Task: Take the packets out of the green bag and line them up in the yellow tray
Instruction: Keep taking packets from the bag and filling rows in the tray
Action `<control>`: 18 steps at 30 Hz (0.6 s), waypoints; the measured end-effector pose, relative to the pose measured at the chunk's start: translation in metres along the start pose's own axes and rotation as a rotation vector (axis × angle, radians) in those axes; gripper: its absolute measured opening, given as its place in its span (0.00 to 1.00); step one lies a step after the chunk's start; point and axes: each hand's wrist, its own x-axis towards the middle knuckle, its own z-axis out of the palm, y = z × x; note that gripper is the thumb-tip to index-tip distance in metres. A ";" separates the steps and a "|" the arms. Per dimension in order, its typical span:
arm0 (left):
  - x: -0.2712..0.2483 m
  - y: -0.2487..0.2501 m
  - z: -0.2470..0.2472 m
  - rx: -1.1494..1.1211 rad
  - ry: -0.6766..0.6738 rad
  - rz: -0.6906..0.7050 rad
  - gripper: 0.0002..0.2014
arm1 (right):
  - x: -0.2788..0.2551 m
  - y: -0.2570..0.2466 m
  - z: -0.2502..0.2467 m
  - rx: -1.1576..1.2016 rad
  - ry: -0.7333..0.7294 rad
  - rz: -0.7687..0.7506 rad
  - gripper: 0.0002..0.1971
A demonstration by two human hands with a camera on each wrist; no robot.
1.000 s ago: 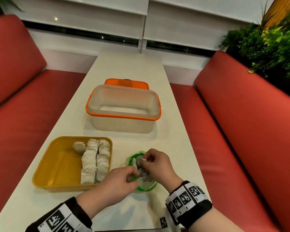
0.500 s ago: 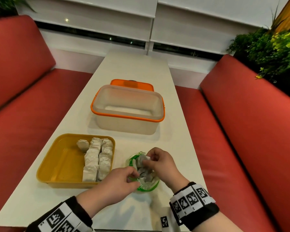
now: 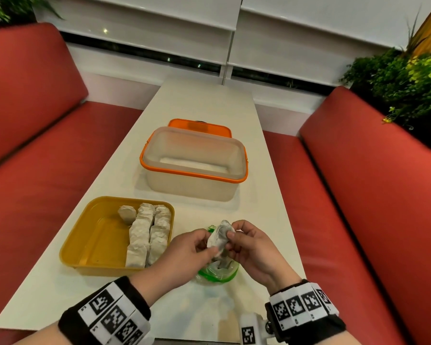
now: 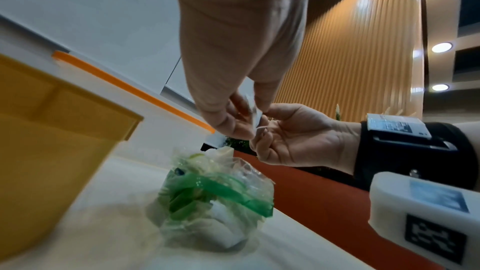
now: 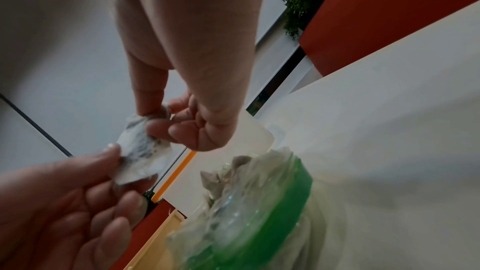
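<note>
We hold one packet (image 3: 220, 239) above the green bag (image 3: 218, 271), near the front edge of the table (image 3: 209, 100). The left hand (image 3: 184, 252) pinches its lower end between thumb and fingertips; the right hand (image 3: 250, 245) pinches its upper end, remaining fingers curled toward the palm.

Risks, as we judge them:
- Opposing pulls on both ends may tear the thin paper and spill its contents.
- A weak pinch at handover may drop the packet back into the bag or onto the table.
- The bag is not held; catching it with a hand may tip it.
- A hasty placement may disturb the rows in the yellow tray (image 3: 90, 235).

Materials:
- Packet: soft, crumpled whitish paper pouch, dark filling showing through.
- Bag: thin crinkled clear film with a green band, slumped, more packets inside.
- Tray: rigid smooth plastic, square with rounded corners, at the table's front left. Its packets (image 3: 147, 232) lie in two rows along the right wall, with one beside them at the back.
- Storage box (image 3: 194, 163): translucent plastic, orange rim, behind the tray.
</note>
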 end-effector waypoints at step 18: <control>0.004 0.029 -0.036 0.310 -0.251 0.071 0.09 | -0.019 0.000 0.018 -1.158 -0.173 -0.452 0.20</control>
